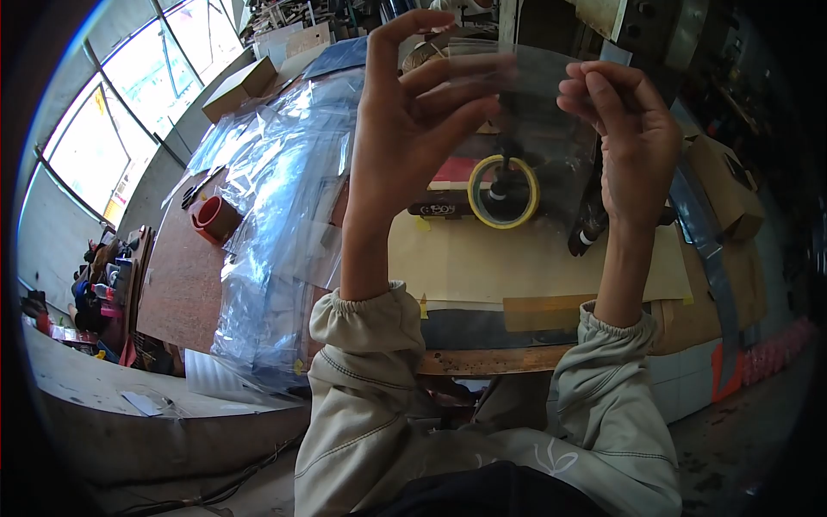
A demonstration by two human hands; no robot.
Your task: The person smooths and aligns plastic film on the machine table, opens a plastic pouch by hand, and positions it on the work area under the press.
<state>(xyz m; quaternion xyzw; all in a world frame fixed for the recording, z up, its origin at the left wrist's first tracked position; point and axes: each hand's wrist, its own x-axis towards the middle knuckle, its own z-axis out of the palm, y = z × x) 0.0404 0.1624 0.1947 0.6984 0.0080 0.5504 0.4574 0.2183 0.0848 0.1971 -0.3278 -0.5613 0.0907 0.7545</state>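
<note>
My left hand point(413, 121) is raised with its fingers spread, the fingertips slightly blurred, beside a thin clear plastic sheet point(551, 95). Whether its fingers touch the sheet is hard to tell. Level with it, my right hand point(633, 129) has thumb and fingers pinched together at the sheet's right side. The sheet is see-through and its outline is faint. Beyond and below the hands is a yellow ring of tape point(475, 191), around a dark machine part. A beige sheet point(465, 267) covers the worktable under my forearms.
Clear plastic bags point(284, 215) lie heaped on the left of the table. Left of them sits a red-brown tape roll point(215, 221). Cardboard boxes stand at the back left point(239, 89) and right point(722, 189). An amber strip point(543, 313) lies near the front edge.
</note>
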